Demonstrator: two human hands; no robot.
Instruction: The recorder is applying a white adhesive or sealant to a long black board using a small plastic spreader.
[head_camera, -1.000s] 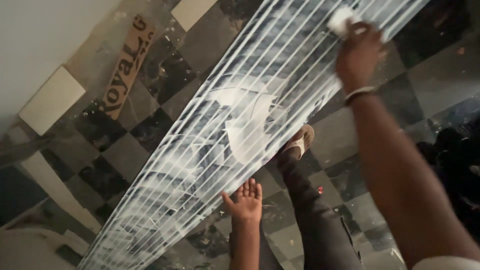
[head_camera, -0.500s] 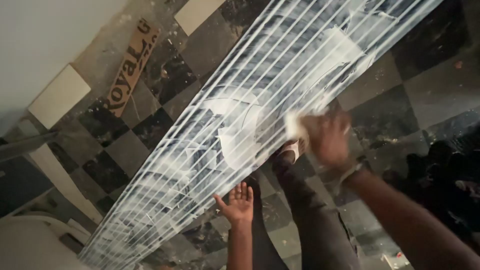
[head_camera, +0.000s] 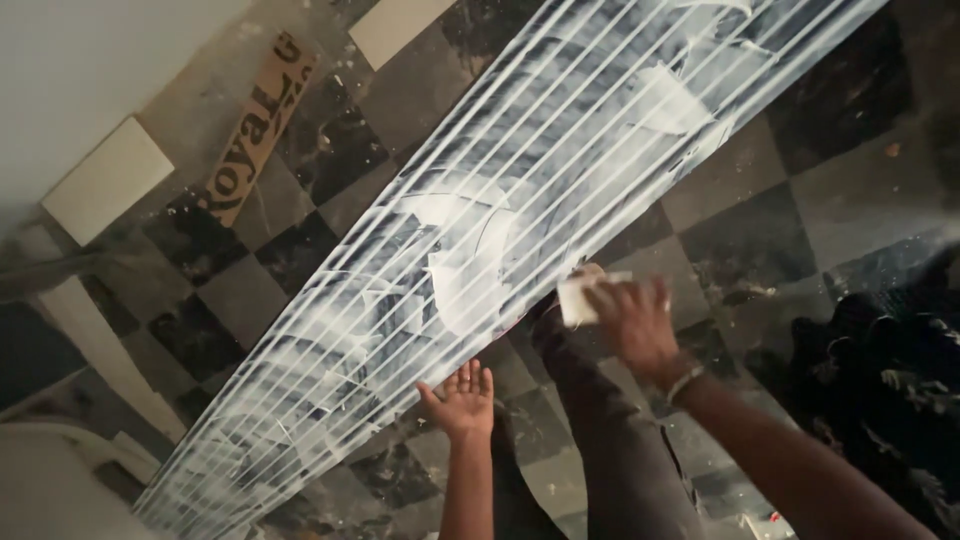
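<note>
The long ribbed panel (head_camera: 500, 230) runs on a slant across the view, from the low left corner up to the top right, lying over a checkered floor (head_camera: 740, 230) of dark and pale tiles; it is streaked white along its ridges, with thicker white patches near the middle and toward the far end. The right hand (head_camera: 632, 318) sits at the panel's near edge, fingers curled and pinching a small pale block (head_camera: 578, 298), held flat so its face can meet the ribs; whether the block actually touches the panel here is hard to tell, the hand being blurred. The left hand (head_camera: 462, 398) is just beside the same edge lower down, palm up, fingers spread and empty, placed, it seems, to steady or prop the panel from that side. Between the two arms a leg in dark trousers (head_camera: 610, 450) stretches under the edge. By the wall lie a strip of brown cardboard (head_camera: 255, 125) and a pale square tile (head_camera: 108, 180), well apart from the hands.
</note>
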